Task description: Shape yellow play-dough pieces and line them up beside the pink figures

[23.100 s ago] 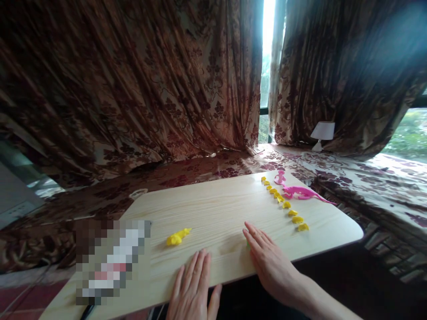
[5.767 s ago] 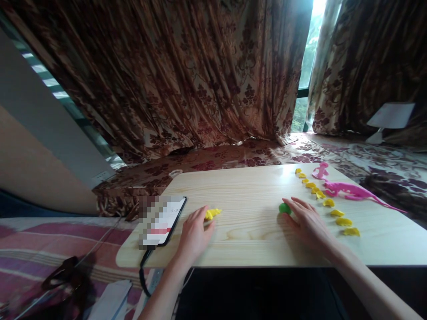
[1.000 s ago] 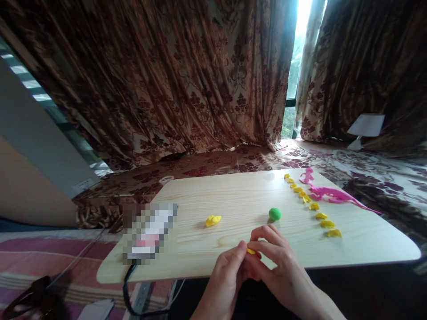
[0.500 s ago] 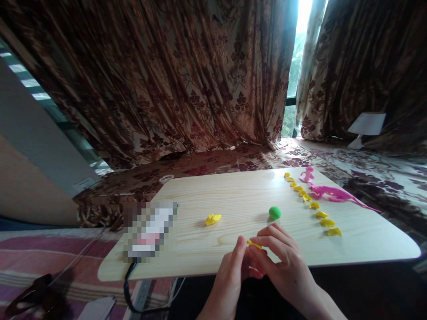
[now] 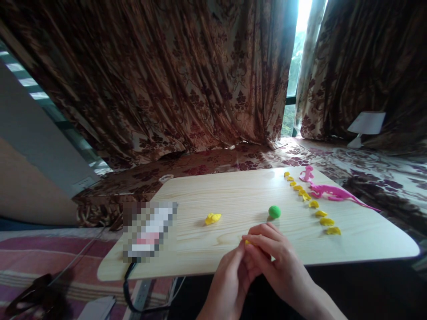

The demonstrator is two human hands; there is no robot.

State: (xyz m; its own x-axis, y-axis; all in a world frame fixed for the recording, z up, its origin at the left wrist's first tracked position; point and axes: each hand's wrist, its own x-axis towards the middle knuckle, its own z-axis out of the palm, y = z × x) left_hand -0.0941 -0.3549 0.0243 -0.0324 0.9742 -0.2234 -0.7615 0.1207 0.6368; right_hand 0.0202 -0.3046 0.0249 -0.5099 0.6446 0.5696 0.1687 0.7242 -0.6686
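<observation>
My left hand (image 5: pixel 230 280) and my right hand (image 5: pixel 273 264) meet over the near edge of a pale wooden board (image 5: pixel 233 195). Their fingertips pinch a small yellow clay piece (image 5: pixel 247 242) between them. A green clay ball (image 5: pixel 274 211) rests on the board just beyond my right hand. A yellow clay lump (image 5: pixel 212 218) lies to the left of the ball. Several small yellow clay bits (image 5: pixel 313 204) form a line toward the board's far right. A pink clay figure (image 5: pixel 328 193) lies beside that line.
A phone (image 5: pixel 148 231) with a dark cable (image 5: pixel 128 291) lies on the board's left end. Patterned brown curtains (image 5: pixel 167 75) hang behind, with a bright gap at the window. A white lamp (image 5: pixel 365 124) stands on the patterned cloth at the right. A striped cloth (image 5: pixel 40 262) lies lower left.
In the last second my two hands have drawn closer together around the yellow piece, which shows less than before. The ball, lump and row of bits have stayed put.
</observation>
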